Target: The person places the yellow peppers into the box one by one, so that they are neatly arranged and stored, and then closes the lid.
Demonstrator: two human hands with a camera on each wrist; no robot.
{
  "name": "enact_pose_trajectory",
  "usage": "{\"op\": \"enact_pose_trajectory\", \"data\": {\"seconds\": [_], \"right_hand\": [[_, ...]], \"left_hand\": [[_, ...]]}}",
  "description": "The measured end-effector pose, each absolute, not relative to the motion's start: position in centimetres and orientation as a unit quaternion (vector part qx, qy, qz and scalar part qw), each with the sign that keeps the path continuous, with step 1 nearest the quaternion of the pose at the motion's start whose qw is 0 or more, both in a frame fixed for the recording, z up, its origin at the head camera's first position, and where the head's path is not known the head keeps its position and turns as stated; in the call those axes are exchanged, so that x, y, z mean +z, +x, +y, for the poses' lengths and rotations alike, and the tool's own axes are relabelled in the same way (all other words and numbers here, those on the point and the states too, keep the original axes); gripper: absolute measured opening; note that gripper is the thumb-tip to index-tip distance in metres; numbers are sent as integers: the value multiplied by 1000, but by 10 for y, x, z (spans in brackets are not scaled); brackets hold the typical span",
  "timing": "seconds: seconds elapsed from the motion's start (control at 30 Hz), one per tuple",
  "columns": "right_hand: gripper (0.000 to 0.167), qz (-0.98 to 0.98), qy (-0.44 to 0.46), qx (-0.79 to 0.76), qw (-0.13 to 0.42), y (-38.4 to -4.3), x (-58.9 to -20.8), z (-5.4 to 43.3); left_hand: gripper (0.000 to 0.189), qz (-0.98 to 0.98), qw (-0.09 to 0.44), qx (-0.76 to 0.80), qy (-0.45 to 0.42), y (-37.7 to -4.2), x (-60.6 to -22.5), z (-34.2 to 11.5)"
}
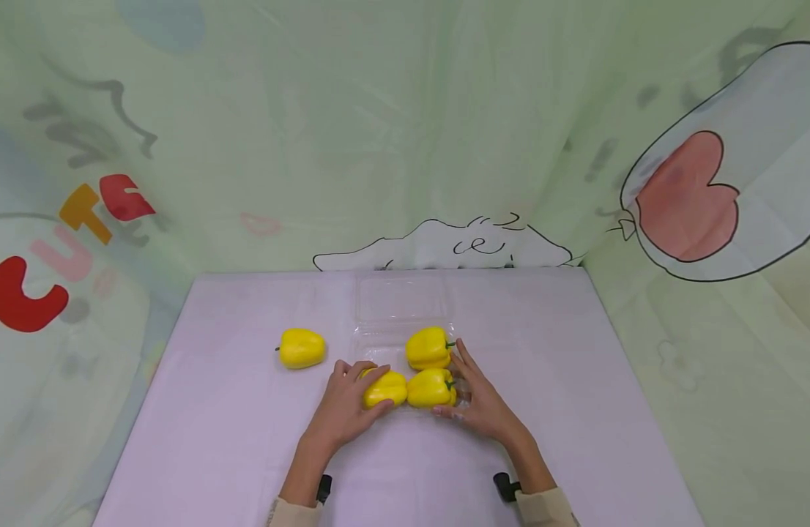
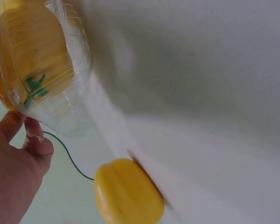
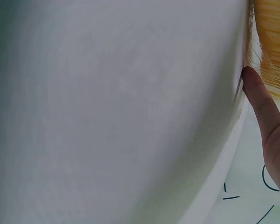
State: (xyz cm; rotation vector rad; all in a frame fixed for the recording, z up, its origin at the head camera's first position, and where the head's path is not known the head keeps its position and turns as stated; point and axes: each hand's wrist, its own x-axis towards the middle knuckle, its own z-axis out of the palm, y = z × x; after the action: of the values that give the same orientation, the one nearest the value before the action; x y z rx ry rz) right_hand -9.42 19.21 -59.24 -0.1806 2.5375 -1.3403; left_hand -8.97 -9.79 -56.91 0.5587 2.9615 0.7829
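Observation:
A clear plastic clamshell box (image 1: 376, 342) lies with its lid (image 1: 401, 298) folded back. At its front left, my left hand (image 1: 344, 406) grips a yellow bell pepper (image 1: 392, 388) between thumb and fingers. Two more yellow peppers fill the right side, one at the back (image 1: 427, 348) and one in front (image 1: 430, 388), their green stems pointing right. My right hand (image 1: 482, 402) spreads along the box's right side, beside those two peppers. In the right wrist view, a straight finger (image 3: 262, 100) touches the clear wall.
Left of the box, a loose yellow bell pepper (image 1: 302, 348) lies on its side on the pale table (image 1: 247, 439), stem to the left. Behind the table hangs a pale green printed curtain (image 1: 352, 146), which also covers both sides.

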Motion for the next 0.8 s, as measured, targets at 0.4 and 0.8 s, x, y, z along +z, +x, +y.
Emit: {"op": "enact_pose_trajectory", "data": {"seconds": [0.4, 0.8], "right_hand": [[119, 871, -62, -469, 134, -94, -594, 193], [118, 863, -67, -481, 139, -95, -593, 192]], "left_hand": [[51, 961, 9, 216, 173, -93, -571, -95], [56, 965, 3, 179, 190, -90, -575, -91]]}}
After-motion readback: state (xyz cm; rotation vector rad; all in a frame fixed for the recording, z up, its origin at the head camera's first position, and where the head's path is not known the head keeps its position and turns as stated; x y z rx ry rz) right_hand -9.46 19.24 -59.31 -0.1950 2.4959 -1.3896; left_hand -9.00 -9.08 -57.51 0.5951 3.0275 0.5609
